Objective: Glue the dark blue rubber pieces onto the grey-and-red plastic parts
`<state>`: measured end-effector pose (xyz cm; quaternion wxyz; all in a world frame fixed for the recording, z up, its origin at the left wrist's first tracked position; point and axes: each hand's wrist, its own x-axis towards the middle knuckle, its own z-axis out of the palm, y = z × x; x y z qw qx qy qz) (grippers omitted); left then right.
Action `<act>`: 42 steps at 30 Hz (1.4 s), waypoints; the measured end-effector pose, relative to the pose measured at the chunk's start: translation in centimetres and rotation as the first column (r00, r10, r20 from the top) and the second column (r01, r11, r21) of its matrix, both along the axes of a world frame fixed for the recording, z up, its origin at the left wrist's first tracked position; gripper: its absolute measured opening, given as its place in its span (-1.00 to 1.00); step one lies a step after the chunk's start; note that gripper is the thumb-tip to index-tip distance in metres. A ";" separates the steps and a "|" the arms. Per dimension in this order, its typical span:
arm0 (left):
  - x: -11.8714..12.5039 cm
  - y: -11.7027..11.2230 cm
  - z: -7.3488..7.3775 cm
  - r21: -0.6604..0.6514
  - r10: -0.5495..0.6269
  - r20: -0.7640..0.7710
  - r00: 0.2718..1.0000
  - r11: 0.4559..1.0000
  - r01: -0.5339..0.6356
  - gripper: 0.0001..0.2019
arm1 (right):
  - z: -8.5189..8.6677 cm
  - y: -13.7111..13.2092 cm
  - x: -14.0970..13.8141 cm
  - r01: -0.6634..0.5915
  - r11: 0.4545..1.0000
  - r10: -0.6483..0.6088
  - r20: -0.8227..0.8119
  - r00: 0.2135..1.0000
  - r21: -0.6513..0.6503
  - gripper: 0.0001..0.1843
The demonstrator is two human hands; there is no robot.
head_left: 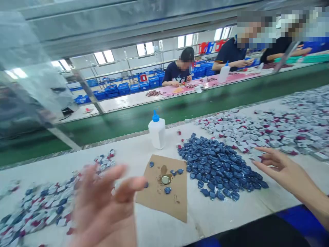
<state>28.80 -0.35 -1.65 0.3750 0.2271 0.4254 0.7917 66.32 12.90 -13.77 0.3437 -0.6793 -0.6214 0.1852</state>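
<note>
My left hand (105,209) is raised close to the camera, blurred, its fingers apart and no object visible in it. It hides part of a loose heap of white, dark red and blue pieces (43,206). My right hand (280,168) reaches in from the right with thumb and fingers apart at the near edge of a wide spread of white and dark red pieces (277,132). Just left of that hand lies a pile of dark blue faceted pieces (218,164). A brown cardboard sheet (156,202) bears a bottle cap (165,179), brown smears and several blue pieces.
A white squeeze bottle (157,133) with a blue nozzle stands behind the cardboard. Beyond the white table (164,226) runs a green strip (128,120). Several people sit at a far bench, with blue bins (123,88) behind them. A metal post (65,139) slants at left.
</note>
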 end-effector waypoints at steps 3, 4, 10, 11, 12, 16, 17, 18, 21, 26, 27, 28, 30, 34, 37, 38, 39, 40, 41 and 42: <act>5.3 2.7 -4.7 -0.204 -0.320 0.030 0.947 0.925 0.319 -0.55 | 1.5 -3.0 -5.6 -0.270 0.956 0.281 -0.101 0.954 0.116 -0.50; 6.9 3.3 -6.3 -0.263 -0.424 0.057 0.904 0.867 0.424 -0.47 | 1.9 -3.9 -7.4 -0.370 0.919 0.383 -0.083 0.920 0.132 -0.52; 10.3 4.5 -10.6 -0.292 -0.636 0.118 0.763 0.712 0.639 -0.44 | 2.9 -6.3 -12.5 -0.573 0.789 0.584 0.022 0.812 0.220 -0.60; 10.1 4.6 -10.5 -0.285 -0.639 0.121 0.760 0.711 0.643 -0.49 | 2.7 -6.4 -12.7 -0.575 0.793 0.585 0.011 0.811 0.201 -0.61; 9.9 4.7 -10.5 -0.280 -0.637 0.128 0.760 0.712 0.644 -0.53 | 2.6 -6.4 -12.8 -0.579 0.796 0.589 -0.001 0.808 0.176 -0.60; 9.1 4.7 -10.3 -0.243 -0.614 0.188 0.766 0.727 0.643 -0.62 | 1.8 -5.8 -11.9 -0.550 0.824 0.559 -0.033 0.829 0.139 -0.46; 8.8 4.6 -10.3 -0.241 -0.607 0.218 0.764 0.725 0.645 -0.60 | 1.6 -5.5 -11.3 -0.488 0.860 0.495 -0.013 0.869 0.147 -0.46; 8.6 4.5 -10.3 -0.245 -0.597 0.251 0.762 0.722 0.646 -0.57 | 1.5 -5.2 -10.4 -0.411 0.898 0.411 0.032 0.911 0.155 -0.51; 7.9 4.1 -10.5 -0.292 -0.542 0.334 0.771 0.719 0.631 -0.49 | 1.1 -4.8 -7.5 -0.319 0.937 0.276 0.260 0.926 0.140 -0.66; 7.5 3.9 -10.5 -0.292 -0.468 0.356 0.809 0.767 0.572 -0.67 | -0.2 -6.1 -5.6 -0.504 0.863 0.428 0.463 0.777 0.048 -0.71; 7.6 3.8 -10.4 -0.290 -0.463 0.363 0.809 0.769 0.570 -0.69 | -0.4 -6.4 -5.8 -0.506 0.860 0.417 0.489 0.766 0.060 -0.70; 7.6 3.7 -10.3 -0.293 -0.457 0.371 0.808 0.768 0.569 -0.71 | -0.6 -6.7 -6.0 -0.504 0.860 0.400 0.512 0.760 0.076 -0.69; 7.5 3.4 -10.1 -0.297 -0.444 0.388 0.807 0.769 0.566 -0.76 | -0.8 -7.1 -6.5 -0.484 0.868 0.356 0.543 0.761 0.110 -0.66; 7.0 2.9 -9.6 -0.197 -0.455 0.491 0.743 0.773 0.603 -0.72 | -1.0 -7.3 -6.7 -0.427 0.898 0.312 0.538 0.783 0.101 -0.57; 6.9 2.6 -9.3 -0.214 -0.475 0.478 0.739 0.753 0.622 -0.63 | -1.1 -7.4 -6.5 -0.424 0.903 0.337 0.492 0.803 0.073 -0.59; 6.9 2.5 -9.2 -0.260 -0.468 0.445 0.763 0.748 0.611 -0.62 | -1.2 -7.5 -6.5 -0.422 0.904 0.346 0.469 0.813 0.065 -0.60; 6.9 2.3 -9.2 -0.305 -0.459 0.410 0.789 0.746 0.592 -0.60 | -1.2 -7.6 -6.4 -0.426 0.904 0.363 0.441 0.821 0.049 -0.63; 6.9 2.2 -9.2 -0.338 -0.448 0.378 0.810 0.748 0.571 -0.57 | -1.2 -7.7 -6.2 -0.432 0.901 0.384 0.406 0.829 0.029 -0.65; 6.8 1.9 -9.2 -0.354 -0.441 0.353 0.825 0.753 0.555 -0.56 | -1.2 -7.8 -6.0 -0.443 0.896 0.412 0.364 0.835 0.003 -0.68; 6.7 1.7 -9.2 -0.354 -0.440 0.338 0.832 0.759 0.546 -0.56 | -1.1 -7.9 -5.7 -0.459 0.888 0.442 0.317 0.839 -0.025 -0.70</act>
